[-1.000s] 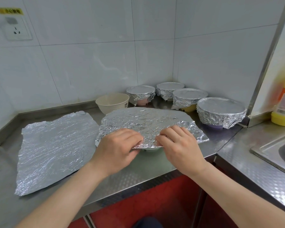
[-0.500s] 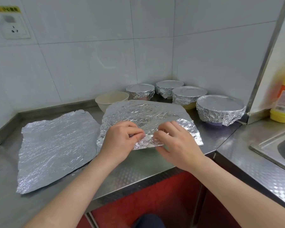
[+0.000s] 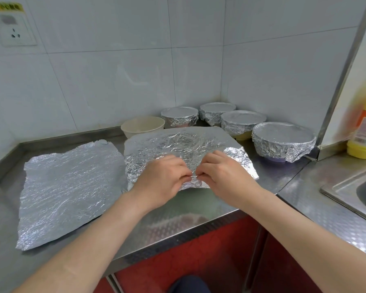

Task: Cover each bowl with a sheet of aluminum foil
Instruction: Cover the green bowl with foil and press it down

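A crinkled foil sheet [image 3: 184, 144] is draped over a bowl that it hides completely. My left hand [image 3: 161, 180] and my right hand [image 3: 224, 176] pinch its near edge side by side, fingertips almost touching, folding the foil down. A second foil sheet [image 3: 68, 187] lies flat on the counter to the left. An uncovered cream bowl [image 3: 143, 126] stands behind the draped sheet. Several bowls wrapped in foil stand in the back right corner, the largest foil-wrapped bowl [image 3: 283, 140] nearest the sink side.
The steel counter [image 3: 178, 210] ends in an edge just below my wrists, above red cabinet doors. A sink [image 3: 359, 191] lies at the right. A yellow bottle [image 3: 363, 132] stands behind it. Tiled walls close the back, with a socket [image 3: 15, 32] at top left.
My hands have drawn closer together along the near edge of the foil. The sheet's front edge is folded further down than before.
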Tool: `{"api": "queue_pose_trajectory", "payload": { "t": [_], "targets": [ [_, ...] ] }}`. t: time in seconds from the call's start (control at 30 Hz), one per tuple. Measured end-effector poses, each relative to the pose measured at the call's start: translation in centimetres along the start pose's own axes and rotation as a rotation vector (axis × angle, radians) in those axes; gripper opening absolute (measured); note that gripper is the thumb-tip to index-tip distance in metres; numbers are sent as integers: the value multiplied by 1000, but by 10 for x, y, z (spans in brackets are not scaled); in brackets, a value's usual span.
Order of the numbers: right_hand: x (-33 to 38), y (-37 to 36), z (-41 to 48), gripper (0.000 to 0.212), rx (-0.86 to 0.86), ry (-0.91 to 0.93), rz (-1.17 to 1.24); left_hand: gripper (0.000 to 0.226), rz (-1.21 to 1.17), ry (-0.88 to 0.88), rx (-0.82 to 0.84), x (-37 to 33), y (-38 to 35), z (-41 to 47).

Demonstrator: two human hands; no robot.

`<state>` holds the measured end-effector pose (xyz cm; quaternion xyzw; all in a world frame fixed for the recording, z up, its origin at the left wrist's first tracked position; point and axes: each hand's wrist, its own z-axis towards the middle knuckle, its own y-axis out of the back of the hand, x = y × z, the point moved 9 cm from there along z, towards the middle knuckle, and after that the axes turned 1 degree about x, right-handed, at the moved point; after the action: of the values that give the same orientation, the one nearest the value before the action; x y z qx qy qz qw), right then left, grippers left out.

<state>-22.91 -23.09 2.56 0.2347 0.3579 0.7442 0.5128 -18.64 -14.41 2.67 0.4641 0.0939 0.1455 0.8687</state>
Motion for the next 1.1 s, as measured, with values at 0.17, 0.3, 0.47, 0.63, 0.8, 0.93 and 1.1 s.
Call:
{"api": "queue_pose_trajectory", "payload": {
  "t": [0.17, 0.3, 0.47, 0.63, 0.8, 0.93, 1.1],
  "targets": [
    [2, 0, 3, 17, -2, 52, -103, 11, 17, -5, -65, -5, 3, 2],
    [12, 4, 4, 19, 57, 87, -116, 4, -67, 84, -98, -12, 17, -2],
    [16, 21, -3, 9, 86, 37, 23, 8, -123, 174, -19, -22, 21, -8],
    [21, 28, -13, 12, 60, -3, 76, 8, -130, 165, -4, -28, 18, -11],
    [30, 19, -13, 10, 37, 44, -70, 11, -117, 148, -31, -31, 18, -12],
    [29, 17, -16, 15, 45, 86, -62, 11, -150, 210, 6, -30, 22, -14],
    [-7, 30, -19, 10, 91, -103, 126, 9, -337, 374, 162, -2, 33, -15]
  ]
}}
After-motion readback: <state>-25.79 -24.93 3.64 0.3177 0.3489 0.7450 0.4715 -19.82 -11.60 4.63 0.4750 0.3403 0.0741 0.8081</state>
